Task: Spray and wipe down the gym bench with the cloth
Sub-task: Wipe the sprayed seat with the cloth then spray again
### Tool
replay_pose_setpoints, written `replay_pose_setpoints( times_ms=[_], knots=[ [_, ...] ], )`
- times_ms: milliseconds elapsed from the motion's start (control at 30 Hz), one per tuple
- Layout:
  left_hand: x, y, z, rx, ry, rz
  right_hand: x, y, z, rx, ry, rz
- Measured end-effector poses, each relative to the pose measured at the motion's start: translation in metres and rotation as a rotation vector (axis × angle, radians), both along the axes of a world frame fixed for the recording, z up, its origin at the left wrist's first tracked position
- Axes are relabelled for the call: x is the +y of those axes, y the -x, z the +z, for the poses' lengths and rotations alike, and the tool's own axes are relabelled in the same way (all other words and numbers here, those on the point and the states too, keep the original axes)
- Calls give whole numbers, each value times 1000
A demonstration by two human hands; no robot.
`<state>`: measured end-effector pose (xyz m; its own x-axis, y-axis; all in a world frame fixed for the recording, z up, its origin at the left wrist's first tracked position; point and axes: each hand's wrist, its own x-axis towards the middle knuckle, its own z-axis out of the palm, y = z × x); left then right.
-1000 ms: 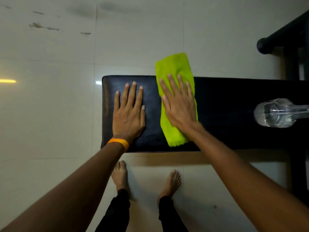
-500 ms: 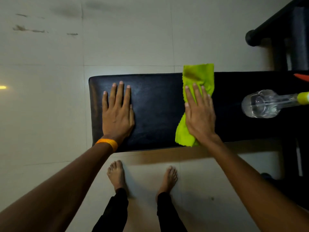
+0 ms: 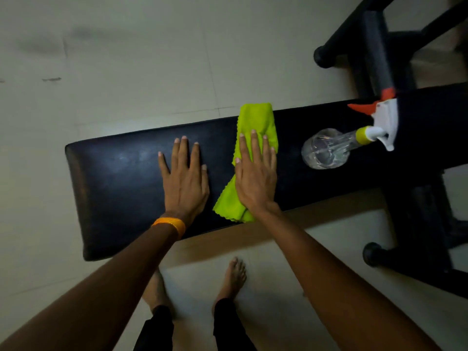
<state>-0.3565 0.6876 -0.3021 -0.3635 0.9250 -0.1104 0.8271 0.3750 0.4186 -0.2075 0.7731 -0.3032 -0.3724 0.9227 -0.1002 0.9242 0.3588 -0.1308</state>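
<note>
My right hand [image 3: 255,178] presses the green cloth [image 3: 255,117] flat-fingered across the tabletop [image 3: 114,178], whose long axis runs left-right; my left hand [image 3: 184,181], spread flat just beside, blocks the leftward stretch.

A black gym bench [image 3: 121,178] runs across the middle of the frame. The left hand [image 3: 186,182] lies flat on its pad, an orange wristband [image 3: 171,224] at the wrist. Just right of it, the right hand [image 3: 255,178] presses flat on a lime-green cloth [image 3: 255,120]. At the right, a clear spray bottle [image 3: 326,149] lies on its side on the bench. Bare feet [image 3: 234,276] stand on pale floor tiles [image 3: 126,59] at the bottom.
</note>
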Motion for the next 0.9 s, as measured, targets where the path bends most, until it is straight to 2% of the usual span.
replay_pose_setpoints(
  times_ms=[67,167,267,433,533,633,800,900],
  knots=[
    [4,-7,5,-17,-20,-50,-5,-4,2,76,30,48],
    [14,-21,13,-67,-43,-138,-18,-33,13,350,131,83],
    [27,-41,23,-108,-37,-199,-21,-78,36,601,138,-138],
    [51,-73,38,-84,32,-274,7,-137,76,648,-15,-530],
    [61,-87,45,-68,77,-266,29,-152,89,694,-44,-647],
    [70,-96,47,-58,102,-266,57,-146,99,835,63,-624],
    [85,-96,39,-59,95,-303,105,-126,117,897,5,-411],
    [87,-89,36,-85,83,-323,111,-123,118,941,83,-447]
  ],
)
